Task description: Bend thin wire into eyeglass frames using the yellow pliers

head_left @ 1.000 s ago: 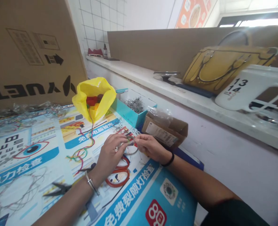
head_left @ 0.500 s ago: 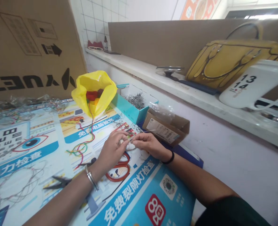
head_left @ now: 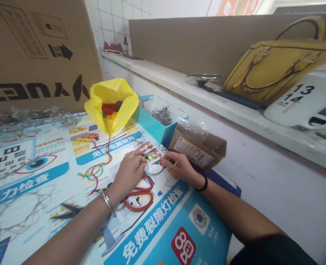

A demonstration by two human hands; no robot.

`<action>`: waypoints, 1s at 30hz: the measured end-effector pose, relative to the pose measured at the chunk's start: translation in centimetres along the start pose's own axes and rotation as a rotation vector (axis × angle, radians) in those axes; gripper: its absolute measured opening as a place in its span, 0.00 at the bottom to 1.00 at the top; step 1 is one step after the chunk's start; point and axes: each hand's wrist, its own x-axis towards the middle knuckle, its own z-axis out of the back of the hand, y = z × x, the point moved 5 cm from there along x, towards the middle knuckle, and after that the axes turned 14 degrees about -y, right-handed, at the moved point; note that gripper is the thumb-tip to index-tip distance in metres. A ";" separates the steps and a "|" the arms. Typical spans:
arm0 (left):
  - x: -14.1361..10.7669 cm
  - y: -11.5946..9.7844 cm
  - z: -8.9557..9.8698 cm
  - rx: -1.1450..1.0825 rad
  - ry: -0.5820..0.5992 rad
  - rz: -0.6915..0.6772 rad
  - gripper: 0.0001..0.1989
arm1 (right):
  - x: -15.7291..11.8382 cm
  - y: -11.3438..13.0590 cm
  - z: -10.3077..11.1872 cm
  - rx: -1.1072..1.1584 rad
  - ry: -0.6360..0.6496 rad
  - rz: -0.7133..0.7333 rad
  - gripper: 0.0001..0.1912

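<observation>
A thin silvery wire ring (head_left: 154, 174) is held above the table between my two hands. My left hand (head_left: 130, 167) has its fingers closed on the ring's left side. On the opposite side, my right hand (head_left: 181, 168) pinches at the ring's right edge; its exact hold is partly hidden. Just below the ring lie scissors with orange-red handles (head_left: 137, 210), their blades mostly behind my left wrist. A dark-jawed tool (head_left: 69, 211) rests beside my left forearm, its handles covered by the arm.
A yellow bag (head_left: 95, 105) stands at the back with coloured threads (head_left: 109, 147) trailing out. Right of it are a teal box (head_left: 161, 134) of metal wire bits and a brown carton (head_left: 193, 151). Tangled wires (head_left: 22, 217) lie left. A ledge (head_left: 163, 73) runs along the wall.
My hands have moved apart, and the ring now shows as an open circle between them. The view has shifted slightly.
</observation>
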 end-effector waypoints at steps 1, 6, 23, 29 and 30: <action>-0.1 0.3 -0.2 0.024 0.011 -0.013 0.07 | 0.0 0.0 -0.1 -0.031 0.003 0.033 0.10; -0.3 0.6 -0.8 0.096 0.030 -0.047 0.08 | -0.2 -0.3 -0.6 -0.101 0.010 0.086 0.08; -0.4 0.6 -0.8 0.125 0.000 -0.093 0.10 | -0.3 -0.2 -0.9 -0.163 0.055 0.079 0.07; -0.3 0.5 -0.8 0.135 0.005 -0.087 0.10 | -0.4 -0.1 -1.1 -0.155 0.060 0.081 0.08; -0.3 0.5 -0.8 0.133 0.004 -0.088 0.10 | -0.3 -0.2 -1.1 -0.159 0.060 0.080 0.08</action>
